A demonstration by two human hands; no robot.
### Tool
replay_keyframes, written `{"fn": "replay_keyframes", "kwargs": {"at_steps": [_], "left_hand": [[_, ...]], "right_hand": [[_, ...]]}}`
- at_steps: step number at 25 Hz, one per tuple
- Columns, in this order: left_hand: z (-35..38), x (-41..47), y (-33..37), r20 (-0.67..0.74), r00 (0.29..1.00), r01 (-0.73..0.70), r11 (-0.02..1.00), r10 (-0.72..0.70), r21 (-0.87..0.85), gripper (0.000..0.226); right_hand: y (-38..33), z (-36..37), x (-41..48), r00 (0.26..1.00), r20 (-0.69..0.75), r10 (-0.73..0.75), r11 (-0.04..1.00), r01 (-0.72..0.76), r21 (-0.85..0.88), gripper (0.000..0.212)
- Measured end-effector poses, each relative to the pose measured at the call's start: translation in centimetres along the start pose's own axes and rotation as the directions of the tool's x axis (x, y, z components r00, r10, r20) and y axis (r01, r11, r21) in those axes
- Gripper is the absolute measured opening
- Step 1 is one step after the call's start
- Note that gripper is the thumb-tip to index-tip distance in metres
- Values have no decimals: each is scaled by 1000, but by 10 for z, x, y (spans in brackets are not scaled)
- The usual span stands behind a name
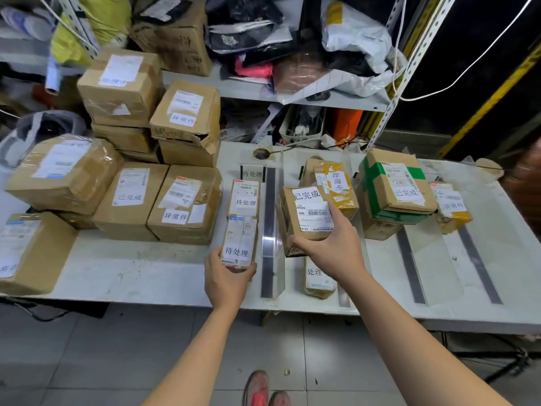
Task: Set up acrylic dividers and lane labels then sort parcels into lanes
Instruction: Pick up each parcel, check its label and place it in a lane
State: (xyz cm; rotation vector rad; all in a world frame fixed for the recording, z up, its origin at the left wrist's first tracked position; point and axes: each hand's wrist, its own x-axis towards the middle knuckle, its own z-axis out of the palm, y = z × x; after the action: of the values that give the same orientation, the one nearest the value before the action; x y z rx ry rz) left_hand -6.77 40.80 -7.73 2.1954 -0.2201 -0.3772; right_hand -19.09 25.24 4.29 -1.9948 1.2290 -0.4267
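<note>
Parcels are partly sorted: an acrylic divider and a lane label stand on the surface, while a stack of boxes waits at left. Our left hand curls its fingers round a 待处理 parcel left of the divider. Our right hand grips a 已完成 parcel over the next lane.

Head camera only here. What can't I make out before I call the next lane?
All in the head view.
Hidden: end of the label on the flat parcel, covered by the right hand and wrist.
Too small: address print on the box in that hand.
Hidden: near end of the small parcel, by the left hand holding it.
Cut off: big box at the left edge, label incomplete.
Blurred: brown shape at the right edge, also cut off.
</note>
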Motion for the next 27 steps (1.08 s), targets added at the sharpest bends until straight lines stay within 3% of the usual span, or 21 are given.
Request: {"fn": "replay_keyframes", "kwargs": {"at_steps": [5,8,13,15,19,27], "left_hand": [[-27,13,36,-4,994,-108,982,110,156,90],[-43,26,86,-1,971,-233,949,239,214,82],[-46,29,179,71,883,-452,800,464,395,68],[-36,21,210,94,851,-499,736,517,457,65],[5,-3,255,144,818,-542,661,557,518,66],[92,-72,304,199,821,-542,623,535,563,64]], "right_hand": [[-6,-18,7,1000,-9,-10,999,11,35,119],[-13,-35,15,999,-33,-42,998,44,50,115],[-18,-82,26,993,-61,-97,987,104,125,91],[-9,-111,30,989,-92,-117,985,128,112,101],[34,-168,47,984,-160,-83,991,98,92,116],[134,-269,74,977,-213,-1,998,16,66,101]]}}
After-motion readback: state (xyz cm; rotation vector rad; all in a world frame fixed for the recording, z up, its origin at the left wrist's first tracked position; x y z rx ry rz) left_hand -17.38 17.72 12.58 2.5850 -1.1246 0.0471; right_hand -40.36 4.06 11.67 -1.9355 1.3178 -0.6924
